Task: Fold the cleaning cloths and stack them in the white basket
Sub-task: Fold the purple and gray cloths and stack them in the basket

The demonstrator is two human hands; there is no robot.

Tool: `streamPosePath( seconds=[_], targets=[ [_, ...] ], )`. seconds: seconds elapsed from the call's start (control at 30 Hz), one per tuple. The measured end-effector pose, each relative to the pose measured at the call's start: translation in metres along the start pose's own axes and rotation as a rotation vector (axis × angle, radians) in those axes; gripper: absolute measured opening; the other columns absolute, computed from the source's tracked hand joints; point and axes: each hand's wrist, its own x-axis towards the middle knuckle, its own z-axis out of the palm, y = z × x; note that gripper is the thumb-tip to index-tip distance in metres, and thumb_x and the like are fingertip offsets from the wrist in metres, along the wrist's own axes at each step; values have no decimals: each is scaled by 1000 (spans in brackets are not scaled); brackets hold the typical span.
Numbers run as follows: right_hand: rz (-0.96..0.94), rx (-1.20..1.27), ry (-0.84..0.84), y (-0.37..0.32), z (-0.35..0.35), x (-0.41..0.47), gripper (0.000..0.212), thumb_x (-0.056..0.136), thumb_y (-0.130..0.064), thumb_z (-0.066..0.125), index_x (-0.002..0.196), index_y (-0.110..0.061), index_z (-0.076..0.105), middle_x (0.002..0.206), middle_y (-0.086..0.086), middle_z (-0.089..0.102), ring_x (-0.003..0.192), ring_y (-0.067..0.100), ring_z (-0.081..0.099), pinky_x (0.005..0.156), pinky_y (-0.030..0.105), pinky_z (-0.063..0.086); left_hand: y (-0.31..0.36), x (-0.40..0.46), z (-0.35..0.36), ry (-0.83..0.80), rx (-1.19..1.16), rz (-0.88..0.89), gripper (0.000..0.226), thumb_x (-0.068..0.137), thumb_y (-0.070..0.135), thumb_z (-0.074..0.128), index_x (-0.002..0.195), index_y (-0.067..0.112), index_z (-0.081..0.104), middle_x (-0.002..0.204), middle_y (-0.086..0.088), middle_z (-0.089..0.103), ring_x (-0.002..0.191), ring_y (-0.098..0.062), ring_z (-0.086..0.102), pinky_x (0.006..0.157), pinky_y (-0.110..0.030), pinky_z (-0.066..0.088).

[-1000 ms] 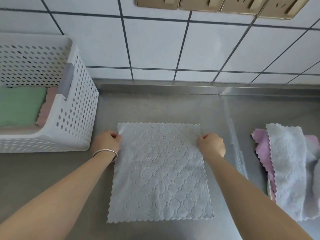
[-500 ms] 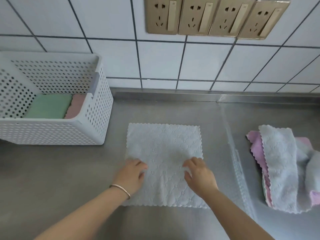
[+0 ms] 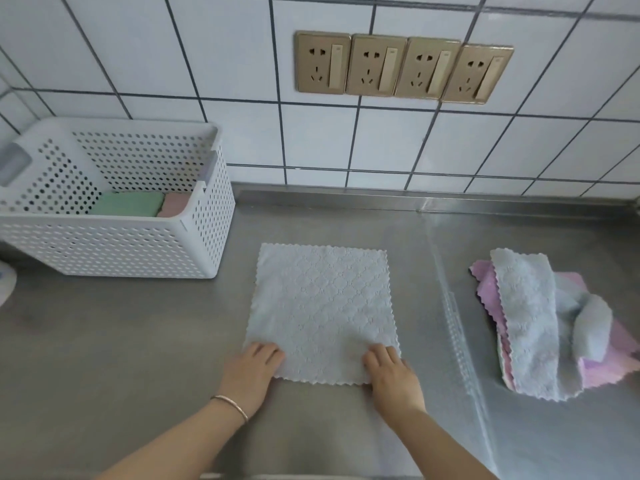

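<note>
Both hands have slid down to the near corners of the pale blue quilted cleaning cloth (image 3: 322,311), lying flat mid-frame on my steel counter (image 3: 121,341). Left hand (image 3: 252,372) and right hand (image 3: 391,374) press flat, fingers open, gripping nothing. Perforated white plastic basket (image 3: 138,244) sits upper left.

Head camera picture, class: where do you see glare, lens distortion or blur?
Head view: a bright streak of glare runs down the steel counter between the grey cloth and the cloth pile; the wall tile lines bow and splay, a wide-angle effect; the picture is sharp, with soft, faint shadows.
</note>
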Motion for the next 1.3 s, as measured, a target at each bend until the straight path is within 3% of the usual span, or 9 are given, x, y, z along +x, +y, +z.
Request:
streamPosePath(
  seconds=[0.1, 0.23, 0.4, 0.47, 0.53, 0.73, 0.93, 1.13, 1.3],
  targets=[
    [156, 119, 28, 15, -2, -3, 39, 37, 5, 77, 67, -16, 64, 83, 0, 61, 68, 24, 61, 40, 26, 46, -20, 0, -5, -7, -101, -155, 23, 62, 11, 49, 69, 27, 65, 74, 11, 66, 75, -10, 44, 51, -22, 52],
    [386, 427, 50, 32, -14, 4, 20, 83, -3, 59, 94, -12, 73, 104, -2, 62, 100, 22, 50, 71, 22, 35, -30, 9, -36, -116, -318, -400, 17, 84, 14, 59, 83, 28, 69, 90, 6, 69, 89, -18, 61, 72, -27, 46],
    [413, 764, 70, 41, -51, 4, 19, 90, -12, 57, 90, -27, 68, 88, -9, 61, 79, 11, 54, 68, 22, 38, -43, 10, -69, -261, -562, -412, 25, 88, 25, 56, 81, 49, 56, 92, 17, 66, 91, -8, 61, 84, -26, 46],
    [380, 737, -10, 45, -58, 1, 22, 90, -13, 56, 77, -30, 60, 72, -7, 61, 69, 13, 56, 61, 21, 40, -46, 6, -76, -377, -565, -386, 22, 91, 21, 54, 86, 41, 61, 82, 26, 62, 85, -5, 59, 78, -15, 42],
    [397, 675, -125, 51, -60, 2, 21, 89, -12, 55, 71, -24, 56, 69, 4, 62, 67, 21, 56, 59, 28, 40, -47, 3, -81, -491, -518, -340, 33, 92, 21, 52, 67, 42, 53, 63, 21, 58, 66, -1, 49, 62, -11, 35],
    [343, 609, -556, 65, -62, 15, 19, 86, -13, 53, 98, -14, 69, 94, 6, 71, 88, 21, 64, 81, 33, 49, -47, 6, -80, -772, -394, -268, 38, 92, 24, 50, 60, 25, 30, 59, 8, 36, 55, -1, 30, 53, -16, 27],
    [478, 737, -541, 58, -60, 50, 36, 91, -10, 48, 126, -9, 55, 113, 7, 62, 103, 22, 59, 92, 34, 47, -54, 34, -78, -593, -647, -496, 37, 91, 20, 54, 61, 21, 32, 59, 9, 33, 57, -8, 29, 52, -19, 22],
    [604, 793, -353, 48, -52, 87, 28, 95, -13, 43, 119, -7, 56, 104, 9, 60, 99, 24, 55, 85, 33, 43, -56, 72, -52, -291, -692, -757, 33, 93, 16, 46, 61, 24, 43, 64, 2, 51, 68, -21, 44, 60, -29, 32],
    [650, 742, -257, 42, -40, 105, 29, 97, -16, 40, 119, -3, 54, 115, 17, 61, 90, 22, 49, 78, 30, 37, -55, 92, -29, -230, -617, -866, 21, 94, 21, 43, 104, 15, 61, 110, -12, 66, 99, -33, 59, 82, -33, 44]
  ],
)
